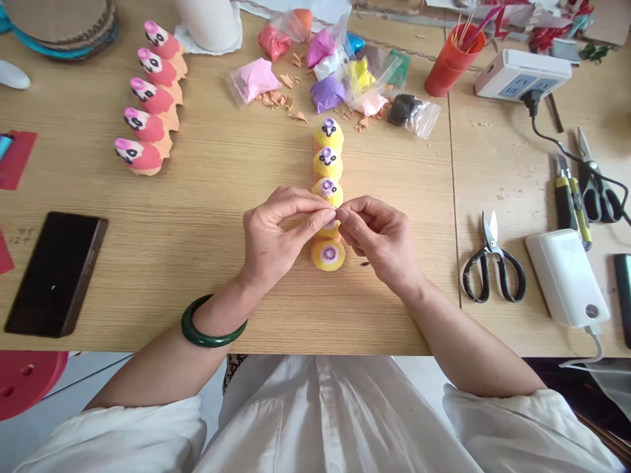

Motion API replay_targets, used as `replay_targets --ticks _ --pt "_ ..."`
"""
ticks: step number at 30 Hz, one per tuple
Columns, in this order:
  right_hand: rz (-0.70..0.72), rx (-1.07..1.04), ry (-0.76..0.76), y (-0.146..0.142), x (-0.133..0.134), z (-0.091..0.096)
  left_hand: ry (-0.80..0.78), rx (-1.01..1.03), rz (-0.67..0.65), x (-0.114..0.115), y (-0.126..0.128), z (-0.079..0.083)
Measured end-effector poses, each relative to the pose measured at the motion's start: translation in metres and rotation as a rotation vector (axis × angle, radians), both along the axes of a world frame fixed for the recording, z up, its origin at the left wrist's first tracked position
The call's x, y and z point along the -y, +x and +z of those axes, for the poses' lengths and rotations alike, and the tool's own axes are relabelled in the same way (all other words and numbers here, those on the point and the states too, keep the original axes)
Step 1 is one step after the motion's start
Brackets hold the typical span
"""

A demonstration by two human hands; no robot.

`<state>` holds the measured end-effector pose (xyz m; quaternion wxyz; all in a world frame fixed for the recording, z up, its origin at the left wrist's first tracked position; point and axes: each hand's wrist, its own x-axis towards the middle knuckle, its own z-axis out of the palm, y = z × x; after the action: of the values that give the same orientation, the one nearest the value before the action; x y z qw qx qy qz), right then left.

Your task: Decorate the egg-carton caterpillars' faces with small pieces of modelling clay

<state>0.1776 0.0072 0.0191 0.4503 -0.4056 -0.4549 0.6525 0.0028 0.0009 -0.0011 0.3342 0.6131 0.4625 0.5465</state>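
My left hand and my right hand meet fingertip to fingertip, both pinched on a tiny dark bit, apparently black clay, mostly hidden by the fingers. Below them stands a row of yellow egg-carton cups with purple rings. The far cups carry black eyes and mouths, while the nearest has only a ring on a pale patch. My fingers partly cover the cups in the middle. A small black piece of clay lies on the table beside my right hand. Farther off is a bag of black clay.
A red egg-carton row with pink rings sits at the back left. Bagged coloured clay and carton scraps lie at the back. On the right are scissors, a white power bank and a power strip; a phone lies left.
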Motion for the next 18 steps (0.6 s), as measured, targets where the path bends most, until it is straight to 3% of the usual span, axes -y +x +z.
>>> replay_targets --ticks 7,18 --pt "-0.04 0.026 0.028 -0.0009 -0.0005 -0.002 -0.06 0.011 0.025 0.0031 0.0034 0.0042" --pt "-0.102 0.084 0.093 -0.0012 0.0009 -0.0014 0.013 -0.072 0.048 0.0035 0.0031 0.0036"
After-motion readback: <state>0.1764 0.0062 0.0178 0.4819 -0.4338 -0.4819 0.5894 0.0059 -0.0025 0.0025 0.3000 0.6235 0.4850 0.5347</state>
